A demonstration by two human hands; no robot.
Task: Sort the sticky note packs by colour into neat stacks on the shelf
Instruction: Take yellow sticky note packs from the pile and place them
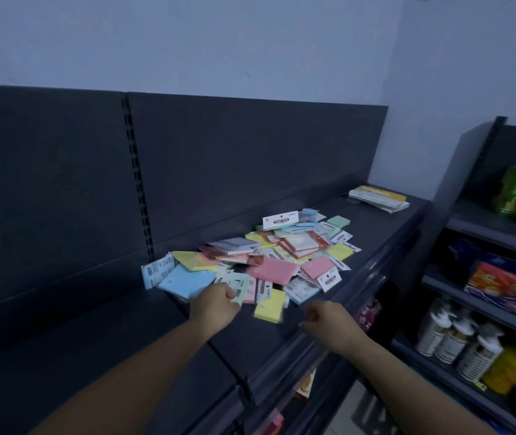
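The sticky note packs (269,255) are heaped unsorted on the dark shelf (266,340). A pale green pack (238,284) at the heap's near edge is gripped by the left hand (215,304). The right hand (325,318) is clenched just beside the heap, with nothing seen in it.

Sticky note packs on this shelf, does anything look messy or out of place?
Yes. The packs lie in one jumbled heap on the shelf, colours mixed, many tilted and overlapping, none stacked. One yellow pack sticks out at the front, askew. The left hand grips a green pack.
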